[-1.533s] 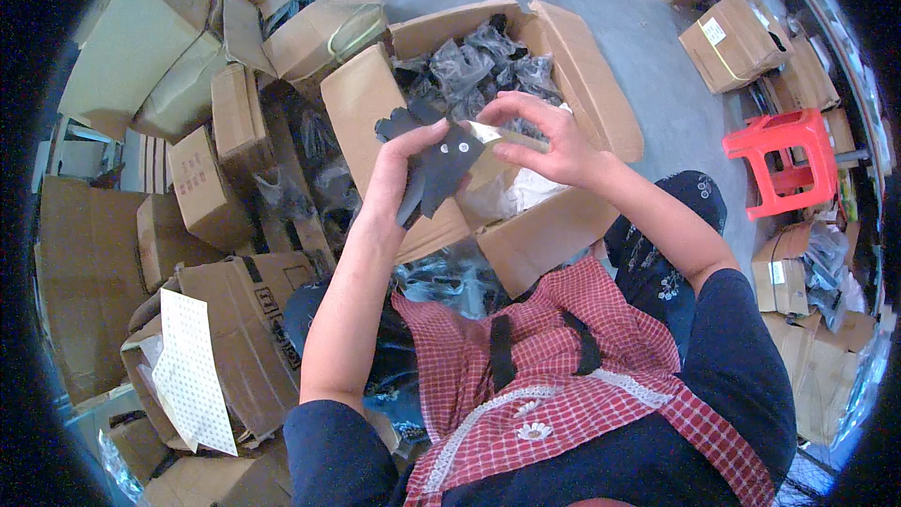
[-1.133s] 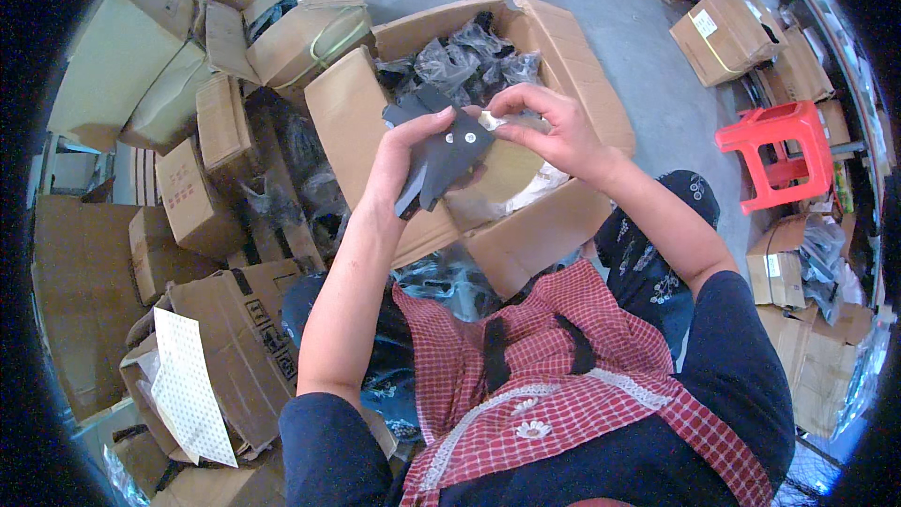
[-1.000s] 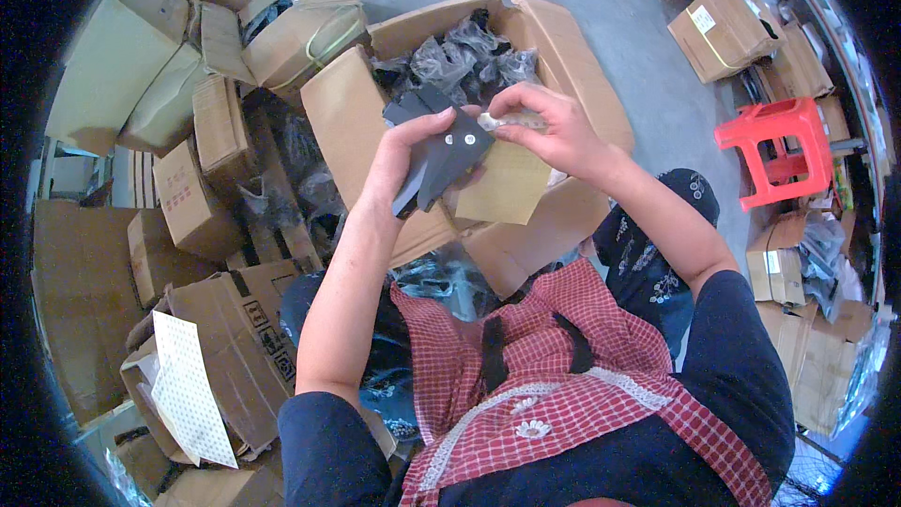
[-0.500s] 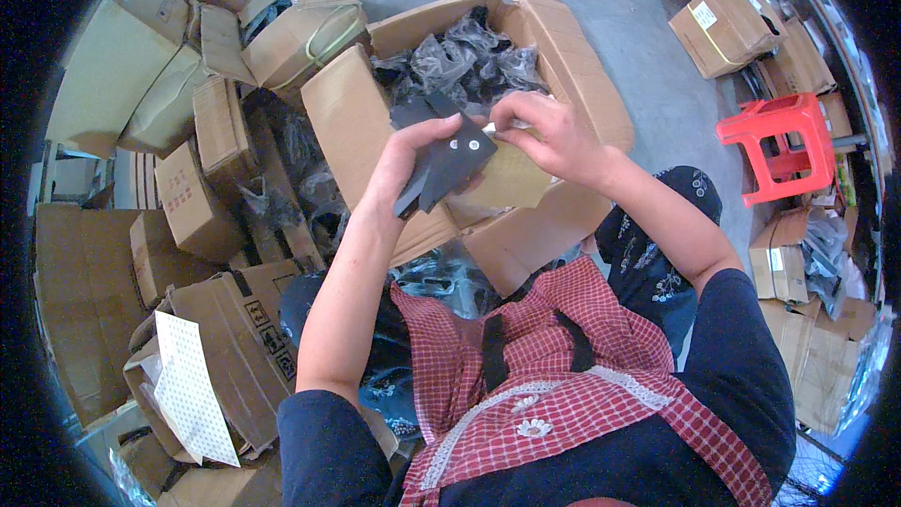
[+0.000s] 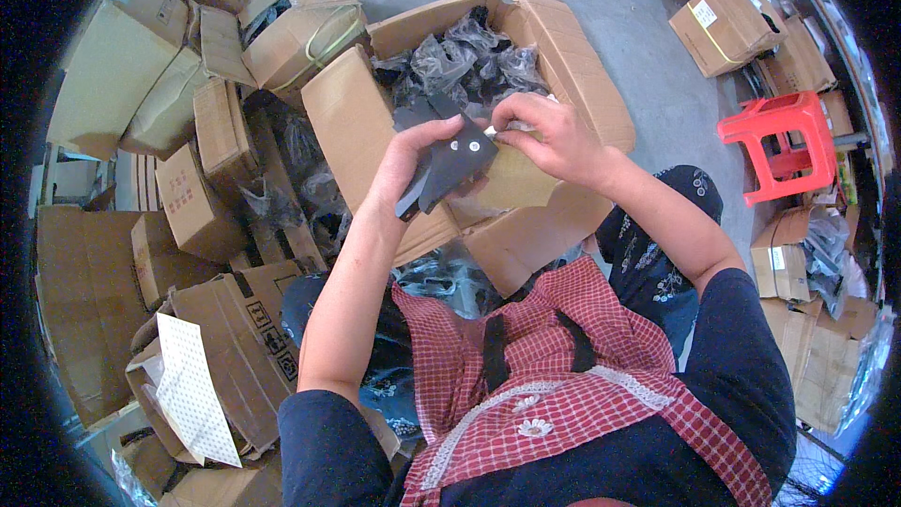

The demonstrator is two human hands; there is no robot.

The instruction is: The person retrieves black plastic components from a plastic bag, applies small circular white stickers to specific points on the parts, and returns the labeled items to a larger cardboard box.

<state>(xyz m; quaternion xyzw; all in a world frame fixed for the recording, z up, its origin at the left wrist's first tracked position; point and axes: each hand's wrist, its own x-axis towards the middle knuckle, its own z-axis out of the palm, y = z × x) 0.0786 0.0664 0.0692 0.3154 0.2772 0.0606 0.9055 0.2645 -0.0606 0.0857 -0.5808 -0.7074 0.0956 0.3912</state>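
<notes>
My left hand (image 5: 405,152) is closed around several flat black pieces (image 5: 458,169), its thumb lying over their upper face. Two small white round dots, one of them a right-hand dot (image 5: 474,146), show on the top piece. Thumb and forefinger of my right hand (image 5: 556,139) pinch a tiny white piece (image 5: 490,131) at the right edge of the black pieces. Beneath that hand lies a yellowish sheet (image 5: 514,183); whether my fingers hold it is hidden. All this is above an open cardboard box (image 5: 582,66) with black items in clear plastic bags (image 5: 460,61).
Cardboard boxes (image 5: 202,197) crowd the left side. A white dotted sheet (image 5: 199,390) leans on a box at lower left. To the right stand a red plastic stool (image 5: 784,150) and more cartons (image 5: 723,23). Bagged items (image 5: 446,280) lie below the box, near my lap.
Both hands stay almost in place. The black pieces have shifted very slightly to the right, and the pinched white piece sits a touch lower.
</notes>
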